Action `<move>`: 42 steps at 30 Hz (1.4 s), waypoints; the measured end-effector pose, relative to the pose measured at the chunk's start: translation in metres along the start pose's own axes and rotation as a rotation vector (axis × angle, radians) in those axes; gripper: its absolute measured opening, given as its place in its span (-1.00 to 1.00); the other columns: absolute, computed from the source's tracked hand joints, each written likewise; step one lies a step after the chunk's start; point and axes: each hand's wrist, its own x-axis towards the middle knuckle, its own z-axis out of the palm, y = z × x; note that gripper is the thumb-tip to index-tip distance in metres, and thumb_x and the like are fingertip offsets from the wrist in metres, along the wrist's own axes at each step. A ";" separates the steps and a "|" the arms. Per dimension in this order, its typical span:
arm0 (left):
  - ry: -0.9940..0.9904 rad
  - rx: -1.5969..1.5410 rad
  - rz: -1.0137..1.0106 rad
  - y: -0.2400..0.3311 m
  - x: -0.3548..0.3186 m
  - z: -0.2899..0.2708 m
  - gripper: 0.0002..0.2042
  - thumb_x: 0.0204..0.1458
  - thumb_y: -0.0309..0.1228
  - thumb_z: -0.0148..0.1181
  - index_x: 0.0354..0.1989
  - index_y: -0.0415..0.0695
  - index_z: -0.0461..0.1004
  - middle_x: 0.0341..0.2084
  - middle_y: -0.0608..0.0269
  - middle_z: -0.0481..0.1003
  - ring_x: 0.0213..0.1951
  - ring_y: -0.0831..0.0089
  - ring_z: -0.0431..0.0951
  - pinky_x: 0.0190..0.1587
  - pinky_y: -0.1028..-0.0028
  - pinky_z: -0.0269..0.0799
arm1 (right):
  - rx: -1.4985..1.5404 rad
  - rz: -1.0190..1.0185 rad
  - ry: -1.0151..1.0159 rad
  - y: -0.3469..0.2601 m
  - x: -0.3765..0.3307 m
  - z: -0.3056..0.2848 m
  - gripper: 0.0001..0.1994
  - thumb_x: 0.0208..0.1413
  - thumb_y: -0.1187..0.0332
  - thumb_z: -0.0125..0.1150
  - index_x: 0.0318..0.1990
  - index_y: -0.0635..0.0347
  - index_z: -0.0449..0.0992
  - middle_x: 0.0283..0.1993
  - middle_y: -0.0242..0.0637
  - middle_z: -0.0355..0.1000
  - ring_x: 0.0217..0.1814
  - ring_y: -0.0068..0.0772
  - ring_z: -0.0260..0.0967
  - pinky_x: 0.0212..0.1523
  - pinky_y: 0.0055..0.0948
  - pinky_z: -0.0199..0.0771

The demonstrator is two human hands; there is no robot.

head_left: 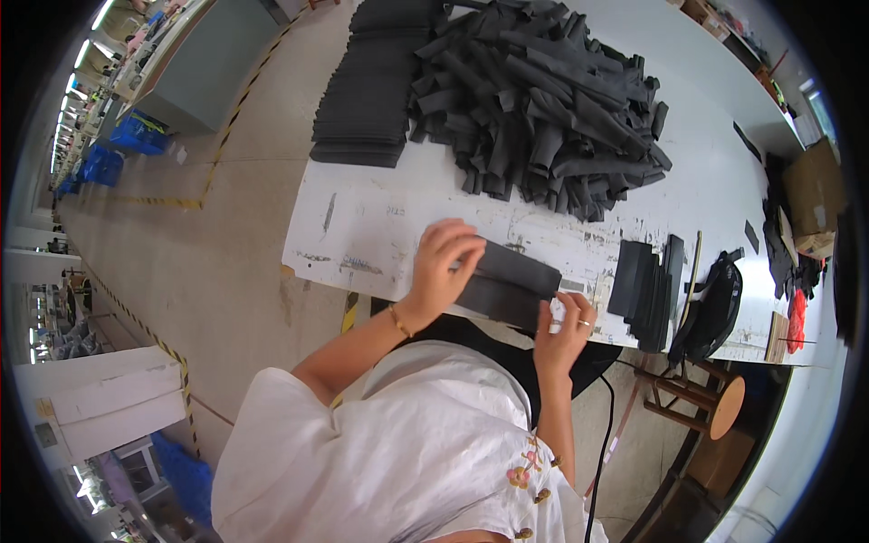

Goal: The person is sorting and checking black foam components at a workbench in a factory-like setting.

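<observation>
In front of me, near the table's front edge, I hold a dark grey fabric piece [509, 290] that shows a lengthwise fold or seam. My left hand [444, 264] grips its left end with curled fingers. At the other end, my right hand [563, 331] pinches the lower right corner between thumb and fingers; a ring shows on one finger. Beyond my hands lies a large loose heap of similar dark fabric strips [543, 100]. Left of that heap, a neat overlapping stack of flat dark pieces [362, 100] runs away from me.
On the white table [362, 226], a small row of dark pieces [644, 294] and a black bag [715, 308] lie to my right. A wooden stool [724, 407] stands below the right edge. Farther right are a cardboard box [813, 195] and a red bag [797, 321].
</observation>
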 end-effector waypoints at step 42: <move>-0.221 -1.274 -0.952 -0.017 0.165 0.090 -0.76 0.10 -0.60 -0.03 -0.09 -0.48 0.35 -0.29 -0.08 0.56 -0.23 0.08 0.62 -0.17 0.15 0.62 | -0.530 0.040 -0.043 0.116 0.045 -0.014 -0.94 0.01 0.48 0.15 -0.36 0.19 0.41 -0.26 -0.18 0.42 -0.21 -0.12 0.37 -0.24 -0.19 0.35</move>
